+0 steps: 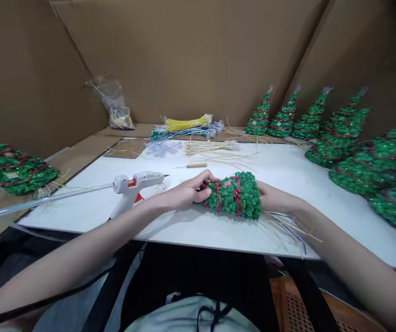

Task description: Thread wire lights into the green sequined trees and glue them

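A small green Christmas tree [248, 196] with red garland lies on its side in front of me, tip to the left and base to the right. My left hand [196, 188] is closed around its narrow top, thumb on the near side. My right hand [265, 196] reaches to the tree's wide base; its fingers are hidden behind or inside it, so their pose does not show. Thin wires [287, 223] trail from the base beneath my right wrist. A wooden-handled awl [197, 165] rests on the white board [184, 228] beyond the tree.
A white glue gun [128, 189] with a long glue stick stands left. Bundled yellow wires [188, 123] and loose yellow strands [211, 147] lie at the back. Several finished trees [260, 115] line the right side; another tree [18, 168] is far left. A plastic bag [116, 103] leans against cardboard.
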The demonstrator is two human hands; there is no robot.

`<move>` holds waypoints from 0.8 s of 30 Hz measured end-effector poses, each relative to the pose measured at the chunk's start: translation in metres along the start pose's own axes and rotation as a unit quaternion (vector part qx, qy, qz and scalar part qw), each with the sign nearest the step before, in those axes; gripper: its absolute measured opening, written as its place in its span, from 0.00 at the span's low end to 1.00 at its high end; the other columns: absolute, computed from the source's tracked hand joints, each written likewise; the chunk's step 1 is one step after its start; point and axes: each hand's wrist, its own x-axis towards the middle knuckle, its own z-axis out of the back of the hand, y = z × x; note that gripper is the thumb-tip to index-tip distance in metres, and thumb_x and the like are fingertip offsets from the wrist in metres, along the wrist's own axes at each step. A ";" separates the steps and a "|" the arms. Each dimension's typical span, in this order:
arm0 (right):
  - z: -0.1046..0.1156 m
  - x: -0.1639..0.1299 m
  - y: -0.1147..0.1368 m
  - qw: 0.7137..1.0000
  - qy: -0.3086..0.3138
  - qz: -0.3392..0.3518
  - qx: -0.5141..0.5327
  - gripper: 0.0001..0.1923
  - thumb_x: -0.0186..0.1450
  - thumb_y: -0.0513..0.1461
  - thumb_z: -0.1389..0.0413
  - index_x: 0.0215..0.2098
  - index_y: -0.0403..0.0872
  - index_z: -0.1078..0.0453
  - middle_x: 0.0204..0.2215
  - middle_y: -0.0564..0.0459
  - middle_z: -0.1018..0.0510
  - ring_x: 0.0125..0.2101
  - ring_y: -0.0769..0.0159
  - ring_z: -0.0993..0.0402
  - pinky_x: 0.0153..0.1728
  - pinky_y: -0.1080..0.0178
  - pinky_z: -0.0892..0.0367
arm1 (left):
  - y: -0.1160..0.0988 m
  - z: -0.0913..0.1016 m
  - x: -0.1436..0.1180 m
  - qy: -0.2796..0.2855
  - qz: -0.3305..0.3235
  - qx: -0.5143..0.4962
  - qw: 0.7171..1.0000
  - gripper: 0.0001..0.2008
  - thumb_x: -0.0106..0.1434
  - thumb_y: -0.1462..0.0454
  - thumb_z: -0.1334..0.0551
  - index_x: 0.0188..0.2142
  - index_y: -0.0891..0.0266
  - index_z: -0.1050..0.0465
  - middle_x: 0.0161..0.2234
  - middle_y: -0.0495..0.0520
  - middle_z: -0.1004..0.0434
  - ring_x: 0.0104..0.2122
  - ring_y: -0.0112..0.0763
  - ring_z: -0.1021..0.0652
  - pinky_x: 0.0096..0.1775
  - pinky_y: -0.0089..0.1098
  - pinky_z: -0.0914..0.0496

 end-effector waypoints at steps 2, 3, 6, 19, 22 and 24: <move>0.000 0.002 -0.002 1.000 0.002 0.004 -0.001 0.19 0.62 0.40 0.42 0.51 0.43 0.28 0.51 0.50 0.21 0.50 0.54 0.25 0.50 0.58 0.27 | -0.002 -0.001 0.001 -0.011 0.001 0.011 1.000 0.12 0.67 0.59 0.47 0.49 0.59 0.38 0.42 0.52 0.33 0.41 0.33 0.33 0.42 0.32 0.39; 0.000 0.003 -0.002 1.000 0.002 0.005 -0.001 0.19 0.62 0.40 0.42 0.51 0.44 0.27 0.51 0.50 0.21 0.50 0.54 0.25 0.50 0.58 0.27 | -0.004 -0.001 0.001 -0.016 0.002 0.015 1.000 0.12 0.67 0.59 0.46 0.48 0.59 0.38 0.41 0.52 0.33 0.40 0.33 0.34 0.42 0.31 0.39; 0.001 0.004 -0.004 1.000 0.003 0.008 0.000 0.18 0.62 0.40 0.42 0.50 0.44 0.27 0.50 0.51 0.20 0.50 0.53 0.24 0.50 0.56 0.27 | -0.008 -0.002 0.000 -0.023 0.009 0.022 0.999 0.11 0.66 0.59 0.46 0.45 0.60 0.37 0.36 0.49 0.36 0.35 0.31 0.36 0.39 0.30 0.40; 0.000 0.005 0.004 1.000 -0.001 0.003 0.014 0.20 0.59 0.40 0.40 0.49 0.44 0.25 0.50 0.49 0.21 0.51 0.50 0.26 0.52 0.52 0.29 | -0.004 0.002 -0.002 -0.006 0.019 -0.045 0.999 0.16 0.67 0.57 0.44 0.52 0.58 0.36 0.46 0.53 0.30 0.43 0.34 0.30 0.43 0.32 0.36; 0.000 0.004 0.004 1.000 -0.005 0.004 0.008 0.19 0.59 0.41 0.39 0.48 0.44 0.25 0.49 0.48 0.20 0.49 0.49 0.25 0.50 0.53 0.27 | -0.003 0.005 -0.004 0.017 0.009 -0.072 0.997 0.17 0.68 0.58 0.44 0.55 0.56 0.36 0.51 0.54 0.31 0.48 0.36 0.30 0.47 0.34 0.36; -0.001 0.003 0.003 1.000 -0.015 0.001 0.004 0.19 0.60 0.42 0.39 0.49 0.45 0.25 0.49 0.48 0.20 0.49 0.49 0.24 0.50 0.53 0.27 | -0.002 0.007 -0.005 0.017 0.009 -0.077 0.997 0.17 0.68 0.59 0.43 0.55 0.55 0.35 0.53 0.54 0.31 0.49 0.37 0.30 0.48 0.35 0.36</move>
